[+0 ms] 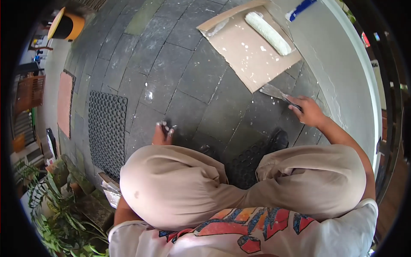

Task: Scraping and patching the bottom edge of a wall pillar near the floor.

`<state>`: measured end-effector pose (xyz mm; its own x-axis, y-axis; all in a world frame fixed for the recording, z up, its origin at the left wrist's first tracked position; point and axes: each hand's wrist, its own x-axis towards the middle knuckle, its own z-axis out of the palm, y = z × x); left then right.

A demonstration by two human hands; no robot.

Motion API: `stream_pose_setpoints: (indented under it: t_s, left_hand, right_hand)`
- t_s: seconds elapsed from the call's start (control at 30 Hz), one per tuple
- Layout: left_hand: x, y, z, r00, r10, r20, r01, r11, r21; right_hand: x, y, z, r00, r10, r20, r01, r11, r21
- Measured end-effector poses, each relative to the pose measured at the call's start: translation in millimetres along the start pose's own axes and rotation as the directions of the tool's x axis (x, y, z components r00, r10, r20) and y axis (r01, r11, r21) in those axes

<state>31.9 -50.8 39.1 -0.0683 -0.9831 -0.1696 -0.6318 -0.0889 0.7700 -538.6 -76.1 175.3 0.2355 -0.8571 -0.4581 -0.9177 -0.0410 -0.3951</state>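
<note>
My right hand [309,112] is closed round the dark handle of a putty knife [274,92]. Its smeared metal blade points up and left, close by the near corner of a flat cardboard sheet [239,51]. On that cardboard lies a paint roller sleeve [269,33] coated in white, among white drips. My left hand [162,132] is low over the dark tiles, just beyond my left knee. White paint marks its fingertips, which are apart with nothing visible between them; part of the hand is hidden by the knee.
A grey wall [342,64] runs along the right, with a blue-handled tool [300,9] near its top. Left lie a black rubber mat [107,132] and a pinkish mat [65,103]. Potted plants [55,210] fill the lower left; an orange-and-black stool-like object [68,26] stands far left.
</note>
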Motion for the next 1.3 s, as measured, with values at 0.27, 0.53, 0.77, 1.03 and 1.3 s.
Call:
stream_pose_setpoints:
  t_s: [0.27, 0.53, 0.77, 1.03, 1.3]
  left_hand:
    - [156, 148, -46, 0.793, 0.129, 0.595, -0.457, 0.772, 0.442]
    - [224, 214, 11, 0.723, 0.032, 0.69, -0.517, 0.687, 0.51]
    - [160, 155, 57, 0.517, -0.13, 0.846, -0.579, 0.675, 0.457]
    - [171, 160, 49, 0.478, -0.2, 0.856, -0.647, 0.579, 0.496]
    - [171, 139, 30, 0.539, -0.045, 0.841, -0.682, 0.563, 0.467]
  right_hand:
    - [-24, 17, 77, 0.983, -0.116, -0.141, 0.107, 0.992, -0.07]
    - [-73, 45, 110, 0.959, 0.043, -0.279, -0.056, 0.998, -0.04]
    - [-52, 18, 106, 0.956, 0.128, -0.264, -0.134, 0.991, -0.007]
    - [-39, 4, 90, 0.974, -0.111, -0.197, 0.102, 0.993, -0.057]
    - [-23, 10, 97, 0.981, -0.114, -0.16, 0.101, 0.991, -0.088]
